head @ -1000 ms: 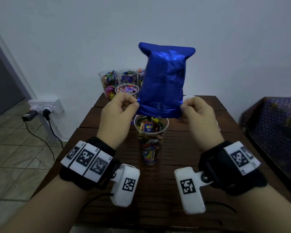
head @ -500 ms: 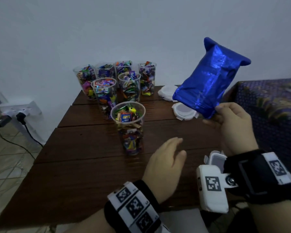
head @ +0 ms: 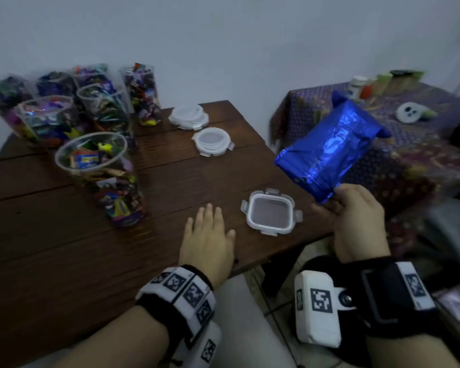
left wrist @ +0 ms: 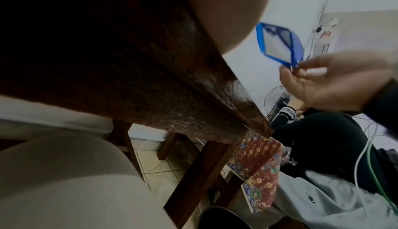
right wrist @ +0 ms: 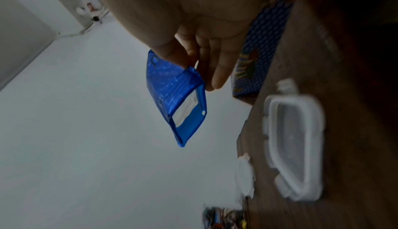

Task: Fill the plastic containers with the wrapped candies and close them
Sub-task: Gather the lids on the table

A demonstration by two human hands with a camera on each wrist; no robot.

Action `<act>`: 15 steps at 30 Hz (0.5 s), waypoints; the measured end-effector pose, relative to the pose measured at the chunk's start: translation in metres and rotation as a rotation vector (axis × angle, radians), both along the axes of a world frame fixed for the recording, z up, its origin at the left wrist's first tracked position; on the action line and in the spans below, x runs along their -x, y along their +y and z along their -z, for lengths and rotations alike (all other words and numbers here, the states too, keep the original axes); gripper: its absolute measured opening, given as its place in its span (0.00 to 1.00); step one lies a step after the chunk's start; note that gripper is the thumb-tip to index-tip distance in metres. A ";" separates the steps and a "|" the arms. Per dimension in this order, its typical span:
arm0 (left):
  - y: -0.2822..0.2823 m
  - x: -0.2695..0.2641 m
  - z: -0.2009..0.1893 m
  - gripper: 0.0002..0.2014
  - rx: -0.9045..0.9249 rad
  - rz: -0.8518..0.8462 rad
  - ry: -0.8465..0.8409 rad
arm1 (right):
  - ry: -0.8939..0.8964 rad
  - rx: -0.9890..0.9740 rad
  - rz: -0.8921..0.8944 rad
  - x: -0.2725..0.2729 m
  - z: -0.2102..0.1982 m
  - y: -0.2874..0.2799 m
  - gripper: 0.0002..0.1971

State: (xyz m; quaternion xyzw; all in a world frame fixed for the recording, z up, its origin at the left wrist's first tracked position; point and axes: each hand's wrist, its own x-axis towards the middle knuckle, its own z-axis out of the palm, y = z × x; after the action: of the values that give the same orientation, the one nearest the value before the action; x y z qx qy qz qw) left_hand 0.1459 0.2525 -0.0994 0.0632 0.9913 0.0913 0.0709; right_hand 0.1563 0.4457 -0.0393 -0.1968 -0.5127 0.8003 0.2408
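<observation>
1. The right hand pinches the open corner of the blue foil bag, held clear of the table.
2. The left hand lies flat, fingers spread, beside the square lid.
3. Nearest candy-filled container stands uncovered; best to drop the bag first, then press a round lid on squarely.

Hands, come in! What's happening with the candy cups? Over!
Left hand flat on table. Right hand holds blue bag. Cups full, lids off. Nothing blocking.

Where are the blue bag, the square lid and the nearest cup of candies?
blue bag (head: 329, 147): head view, middle of its foil face.
square lid (head: 252, 218): head view, its left rim.
nearest cup of candies (head: 117, 192): head view, its clear side wall.
</observation>
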 end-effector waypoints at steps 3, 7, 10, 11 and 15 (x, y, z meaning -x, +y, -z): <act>0.001 0.000 0.002 0.28 -0.002 -0.003 0.012 | -0.059 0.051 0.099 -0.020 0.023 0.023 0.14; 0.001 0.002 0.004 0.28 0.000 -0.003 0.042 | -0.200 0.181 0.250 -0.042 0.071 0.050 0.13; 0.002 0.002 0.007 0.29 -0.007 -0.006 0.050 | -0.330 0.340 0.326 -0.058 0.119 0.066 0.13; 0.002 0.002 0.007 0.29 -0.006 -0.008 0.053 | -0.368 0.382 0.353 -0.063 0.134 0.070 0.13; 0.002 0.002 0.009 0.29 -0.010 -0.013 0.074 | -0.584 0.430 0.347 -0.086 0.186 0.082 0.14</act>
State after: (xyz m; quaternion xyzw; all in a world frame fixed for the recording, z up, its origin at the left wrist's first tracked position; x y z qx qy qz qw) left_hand 0.1437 0.2545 -0.1084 0.0603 0.9931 0.0945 0.0331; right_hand 0.2421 0.5275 -0.2257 -0.5457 -0.3394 0.7471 0.1699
